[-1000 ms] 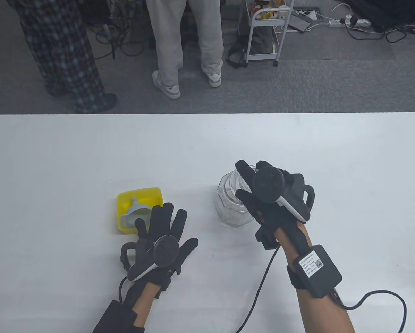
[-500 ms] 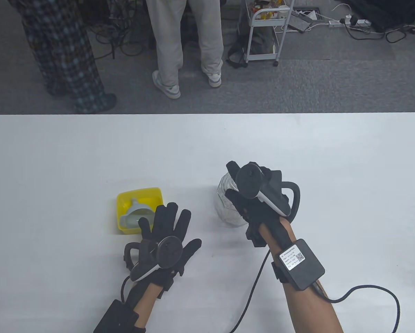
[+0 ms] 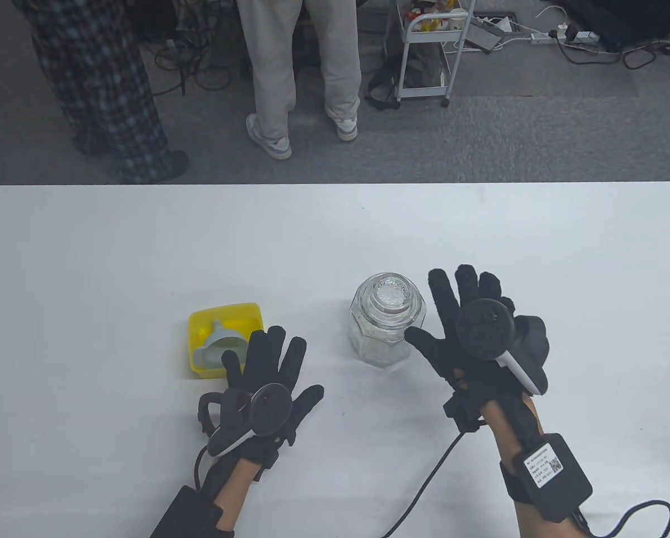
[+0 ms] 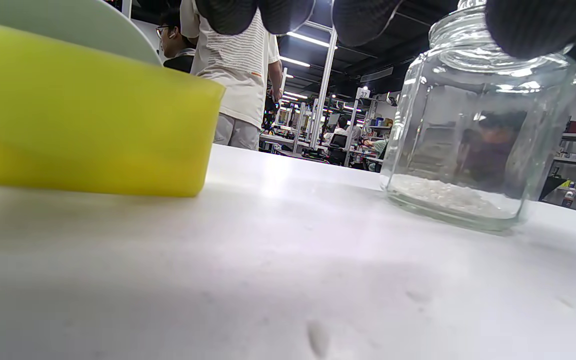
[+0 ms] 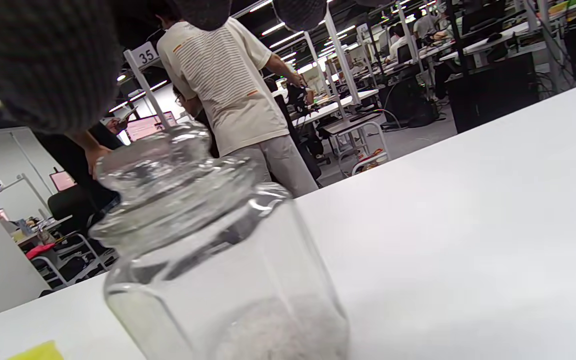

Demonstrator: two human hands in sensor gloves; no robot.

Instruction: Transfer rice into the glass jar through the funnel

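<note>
Now both hands hang spread and empty: the right hand [image 3: 477, 335] just beside the lidded glass jar [image 3: 387, 319], the left hand [image 3: 268, 374] by the yellow tub [image 3: 223, 316] holding the funnel [image 3: 217, 342]. Rice seemingly sits inside; a careless thumb could topple the jar.

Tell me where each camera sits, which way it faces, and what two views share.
Table view: overhead, looking down on the white table; shows left hand and right hand, both spread flat, plus forearms.
Left wrist view: low at the tabletop, facing the yellow tub and glass jar; fingertips along the top edge.
Right wrist view: low, tilted, facing the lidded jar; fingertips at top.
Shared: both wrist views show the jar with rice inside.
</note>
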